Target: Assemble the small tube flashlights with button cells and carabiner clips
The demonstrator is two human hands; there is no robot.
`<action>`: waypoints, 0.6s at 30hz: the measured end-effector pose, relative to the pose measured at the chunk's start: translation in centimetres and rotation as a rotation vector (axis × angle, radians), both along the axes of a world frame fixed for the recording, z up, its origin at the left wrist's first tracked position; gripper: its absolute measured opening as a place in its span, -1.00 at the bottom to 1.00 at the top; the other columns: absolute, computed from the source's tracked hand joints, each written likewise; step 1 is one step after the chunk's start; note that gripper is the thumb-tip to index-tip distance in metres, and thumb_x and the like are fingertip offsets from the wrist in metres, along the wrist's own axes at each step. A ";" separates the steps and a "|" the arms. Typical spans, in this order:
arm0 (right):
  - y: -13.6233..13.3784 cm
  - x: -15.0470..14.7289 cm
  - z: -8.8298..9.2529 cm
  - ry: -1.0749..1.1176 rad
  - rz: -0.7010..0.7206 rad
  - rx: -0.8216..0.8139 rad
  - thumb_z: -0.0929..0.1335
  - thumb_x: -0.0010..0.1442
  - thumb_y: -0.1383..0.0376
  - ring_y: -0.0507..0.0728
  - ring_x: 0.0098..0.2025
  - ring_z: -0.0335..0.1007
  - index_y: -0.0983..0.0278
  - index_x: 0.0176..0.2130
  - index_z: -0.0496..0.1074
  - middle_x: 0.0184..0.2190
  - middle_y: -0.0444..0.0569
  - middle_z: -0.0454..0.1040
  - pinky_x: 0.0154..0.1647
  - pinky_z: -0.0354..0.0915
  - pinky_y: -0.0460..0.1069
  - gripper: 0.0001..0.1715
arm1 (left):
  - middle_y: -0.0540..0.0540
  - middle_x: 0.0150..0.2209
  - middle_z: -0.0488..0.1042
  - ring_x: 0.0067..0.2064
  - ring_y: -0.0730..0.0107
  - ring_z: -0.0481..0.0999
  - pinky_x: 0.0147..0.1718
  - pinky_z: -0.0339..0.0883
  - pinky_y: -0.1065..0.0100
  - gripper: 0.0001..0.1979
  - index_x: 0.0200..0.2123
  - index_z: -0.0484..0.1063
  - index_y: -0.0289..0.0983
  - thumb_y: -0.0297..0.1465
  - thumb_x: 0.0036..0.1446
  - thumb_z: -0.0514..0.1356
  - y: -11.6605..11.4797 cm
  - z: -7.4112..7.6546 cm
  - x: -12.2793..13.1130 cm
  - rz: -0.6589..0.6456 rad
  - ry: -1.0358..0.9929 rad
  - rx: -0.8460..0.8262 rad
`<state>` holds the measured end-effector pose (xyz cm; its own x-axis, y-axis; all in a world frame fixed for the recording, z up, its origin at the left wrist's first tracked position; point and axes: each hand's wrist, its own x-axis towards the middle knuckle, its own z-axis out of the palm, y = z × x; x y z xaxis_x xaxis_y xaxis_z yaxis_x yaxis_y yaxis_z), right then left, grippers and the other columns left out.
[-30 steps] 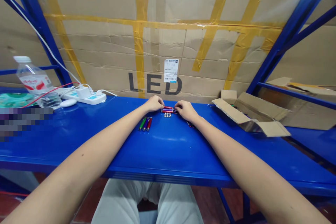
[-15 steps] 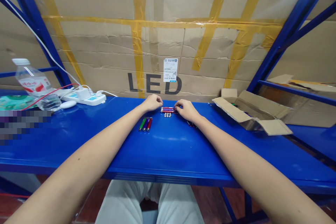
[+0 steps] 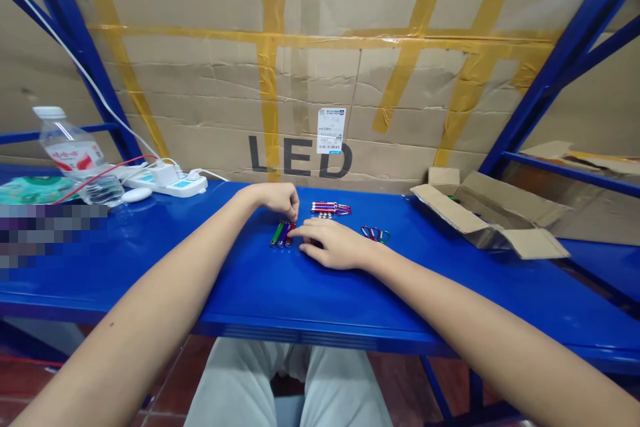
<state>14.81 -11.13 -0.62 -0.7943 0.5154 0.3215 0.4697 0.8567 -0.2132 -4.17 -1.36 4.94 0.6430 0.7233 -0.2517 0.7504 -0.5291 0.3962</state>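
Three slim metallic tubes lie side by side on the blue tabletop: a green tube (image 3: 276, 233), a purple tube (image 3: 283, 235) and a red tube (image 3: 289, 240). My left hand (image 3: 281, 199) is closed, its fingertips pinched at the far end of the red tube. From the right, my right hand (image 3: 333, 242) reaches in with fingers apart, the index fingertip against the red tube's side. Behind it lies a stack of red and purple tubes (image 3: 324, 207) with clips at the right end. Small silvery round pieces (image 3: 325, 215) sit just in front, partly hidden by my right hand.
Several coloured carabiners (image 3: 375, 234) lie beyond my right wrist. An open cardboard box (image 3: 447, 210) stands at the right. To the left are a water bottle (image 3: 75, 153) and a white power strip (image 3: 173, 183) with cables. A large cardboard panel (image 3: 210, 100) closes off the back.
Both hands have left the far stack of tubes. My left hand moved slightly left and nearer to the three tubes; my right hand came left and closer, uncovering the carabiners.
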 end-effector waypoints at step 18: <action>0.4 4.6 4.0 -0.180 -0.036 -0.557 0.37 0.03 0.34 -0.02 -0.48 0.16 0.27 -0.48 0.25 -0.52 -0.19 0.28 -0.46 0.06 -0.09 -0.82 | -0.01 -0.46 0.53 -0.41 0.42 0.39 -0.40 0.18 0.40 -0.73 -0.37 0.55 -0.30 -0.23 -0.09 0.34 -1.5 -1.7 2.8 -0.039 -0.151 0.056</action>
